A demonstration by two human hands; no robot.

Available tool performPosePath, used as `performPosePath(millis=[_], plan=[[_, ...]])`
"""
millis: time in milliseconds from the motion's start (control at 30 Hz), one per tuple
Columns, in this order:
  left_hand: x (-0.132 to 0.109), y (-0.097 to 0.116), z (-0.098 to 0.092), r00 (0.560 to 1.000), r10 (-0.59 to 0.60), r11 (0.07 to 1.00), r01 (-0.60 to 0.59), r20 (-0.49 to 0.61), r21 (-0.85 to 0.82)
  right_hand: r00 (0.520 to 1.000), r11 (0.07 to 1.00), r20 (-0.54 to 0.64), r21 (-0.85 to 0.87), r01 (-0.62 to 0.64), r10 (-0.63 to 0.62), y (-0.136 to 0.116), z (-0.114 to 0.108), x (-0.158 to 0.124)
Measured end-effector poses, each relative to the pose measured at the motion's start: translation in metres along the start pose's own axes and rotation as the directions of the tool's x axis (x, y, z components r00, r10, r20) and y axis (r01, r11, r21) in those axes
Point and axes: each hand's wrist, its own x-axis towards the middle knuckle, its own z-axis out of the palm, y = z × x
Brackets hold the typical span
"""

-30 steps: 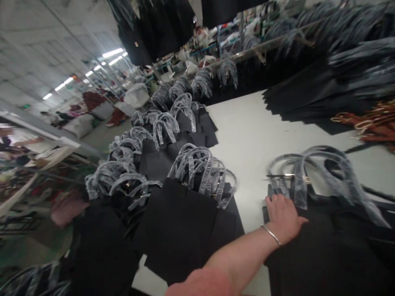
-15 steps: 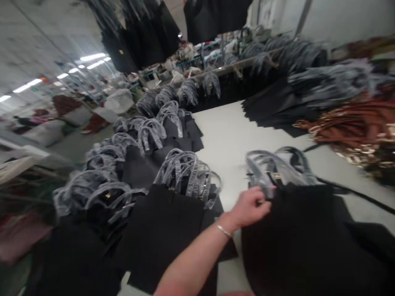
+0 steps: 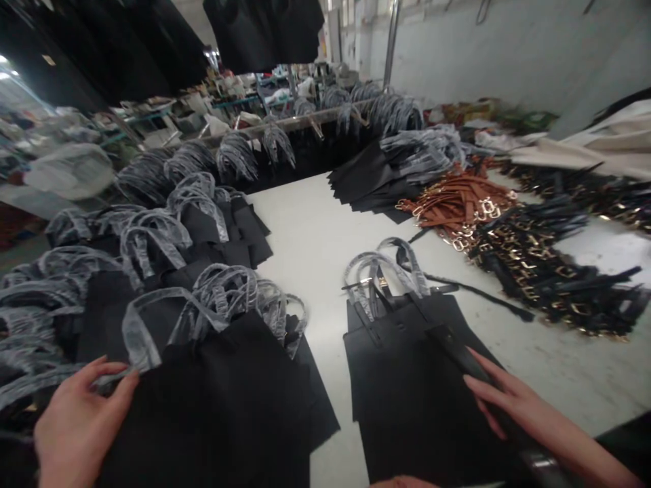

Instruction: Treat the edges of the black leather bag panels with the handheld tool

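Note:
My left hand pinches the upper left corner of a black tote bag, near the base of its wrapped handle. This bag lies on top of a stack at the left, its handles covered in clear plastic. My right hand is closed around a long, flat, dark strap-like piece, with something shiny near its lower end. Its exact kind is unclear. Beneath that hand lies another black tote bag, with wrapped handles and a gold-coloured fitting.
Brown straps with gold clasps and a heap of black straps lie at the right on the white table. More black bags are at the back. Some skin shows at the bottom edge, owner unclear.
The view has swung right. A hand with a bracelet was at the right-hand bag's top edge; now my left hand is at the left stack and my right hand holds the dark piece.

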Motion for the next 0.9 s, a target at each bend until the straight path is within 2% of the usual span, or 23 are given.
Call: performPosePath(millis=[33,100,133,167,233,300,333,367,400,500,633,767,900], plan=[[-0.010,0.010,0.011,0.999,-0.009,1.000,0.009,-0.039,-0.007,1.000,1.000,0.003,-0.002,-0.005,0.005,-0.002,0.001,0.003],[-0.048,0.054,0.033,0.999,0.052,0.973,-0.050,0.006,-0.224,0.999,1.000,0.037,-0.019,-0.010,0.010,-0.007,0.005,0.009],[-0.075,0.083,0.044,0.984,0.150,0.920,-0.103,0.096,-0.378,0.998,0.999,0.068,-0.032,-0.007,0.010,-0.010,0.010,0.012],[-0.105,0.115,0.055,0.934,0.296,0.842,-0.157,0.199,-0.517,0.994,0.999,0.109,-0.048,-0.004,0.009,-0.013,0.015,0.014],[-0.168,0.175,0.074,0.765,0.576,0.666,-0.235,0.288,-0.708,0.983,0.997,0.185,-0.082,0.000,0.016,-0.018,0.028,0.018],[-0.223,0.220,0.089,0.526,0.793,0.503,-0.284,0.305,-0.817,0.968,0.994,0.249,-0.108,-0.010,0.037,-0.022,0.041,0.023],[-0.244,0.234,0.094,0.444,0.848,0.449,-0.318,0.287,-0.835,0.960,0.993,0.274,-0.120,-0.022,0.054,-0.023,0.046,0.026],[-0.260,0.244,0.099,0.388,0.876,0.425,-0.343,0.286,-0.838,0.954,0.991,0.292,-0.129,-0.037,0.073,-0.023,0.051,0.030],[-0.272,0.249,0.103,0.360,0.887,0.419,-0.365,0.289,-0.831,0.947,0.989,0.308,-0.134,-0.054,0.093,-0.024,0.055,0.033],[-0.285,0.249,0.110,0.348,0.885,0.439,-0.403,0.309,-0.803,0.930,0.988,0.344,-0.124,-0.094,0.132,-0.028,0.065,0.045],[-0.281,0.244,0.113,0.319,0.906,0.402,-0.450,0.276,-0.797,0.927,0.991,0.354,-0.089,-0.098,0.124,-0.036,0.072,0.057],[-0.280,0.244,0.112,0.317,0.907,0.402,-0.463,0.276,-0.790,0.912,0.991,0.391,-0.091,-0.100,0.128,-0.035,0.064,0.055],[-0.279,0.245,0.112,0.293,0.921,0.373,-0.475,0.256,-0.797,0.895,0.988,0.420,-0.110,-0.113,0.149,-0.038,0.060,0.054]])
